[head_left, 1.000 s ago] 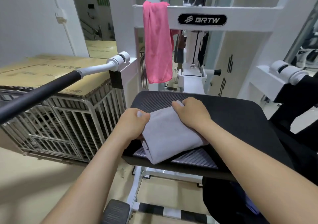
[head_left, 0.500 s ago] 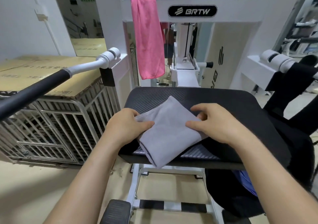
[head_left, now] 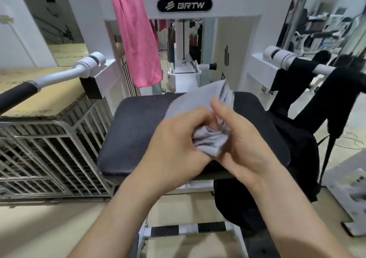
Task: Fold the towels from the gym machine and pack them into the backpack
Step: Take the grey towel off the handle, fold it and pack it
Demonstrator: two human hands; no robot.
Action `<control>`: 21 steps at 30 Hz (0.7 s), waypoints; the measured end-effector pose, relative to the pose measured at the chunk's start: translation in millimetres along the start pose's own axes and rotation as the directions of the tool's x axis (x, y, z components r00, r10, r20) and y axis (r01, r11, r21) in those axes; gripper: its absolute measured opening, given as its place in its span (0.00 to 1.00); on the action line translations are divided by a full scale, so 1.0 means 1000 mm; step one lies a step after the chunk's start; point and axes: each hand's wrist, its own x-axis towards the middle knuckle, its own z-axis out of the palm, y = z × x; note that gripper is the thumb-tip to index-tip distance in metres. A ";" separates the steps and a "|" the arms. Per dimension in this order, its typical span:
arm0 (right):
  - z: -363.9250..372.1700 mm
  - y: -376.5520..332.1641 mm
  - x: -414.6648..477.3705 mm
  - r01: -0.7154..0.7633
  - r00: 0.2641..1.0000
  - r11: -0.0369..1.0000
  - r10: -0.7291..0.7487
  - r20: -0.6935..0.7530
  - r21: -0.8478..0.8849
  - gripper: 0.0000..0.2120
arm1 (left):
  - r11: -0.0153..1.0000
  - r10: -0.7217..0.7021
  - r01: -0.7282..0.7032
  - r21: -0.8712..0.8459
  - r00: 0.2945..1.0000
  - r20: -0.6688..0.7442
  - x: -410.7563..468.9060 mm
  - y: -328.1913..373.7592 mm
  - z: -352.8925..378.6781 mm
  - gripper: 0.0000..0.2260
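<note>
Folded grey towel lifted off the black seat pad, far end standing up above the knuckles, near end bunched between the two hands. Left hand closed around the bunched lower part from the left; right hand clamped on the same bundle from the right, thumb pressed over the layered edge. Some motion blur, so exact fold lines impossible to read.

Just beside the pad on the right, hanging low from the machine's white handle bar: black backpack, straps looped over the bar, opening not clearly visible from here.

Farther back, draped over the white crossbeam of the gym machine: pink towel, unfolded, untouched.

Progress, judged from this: grey towel folded and apparently ready for packing, not yet inside. Left to do: into the backpack with it, then pink towel down, folded, packed. Roughly mid-task; contents of the backpack unknown.
</note>
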 end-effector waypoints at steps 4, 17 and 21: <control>-0.050 -0.003 -0.019 0.095 0.975 0.972 -0.047 -0.218 0.214 0.17 | 0.980 -0.054 0.064 -0.188 0.997 0.056 -0.014 0.018 0.027 0.12; -0.260 -0.033 -0.130 -0.181 0.983 0.938 0.180 -0.031 -0.294 0.17 | 0.944 -0.246 0.245 -0.222 0.969 0.023 -0.046 0.073 0.222 0.21; -0.300 -0.022 -0.143 -0.225 0.964 0.747 0.078 -0.254 -0.625 0.07 | 0.942 -0.323 0.333 -0.043 0.933 0.159 -0.077 0.032 0.287 0.25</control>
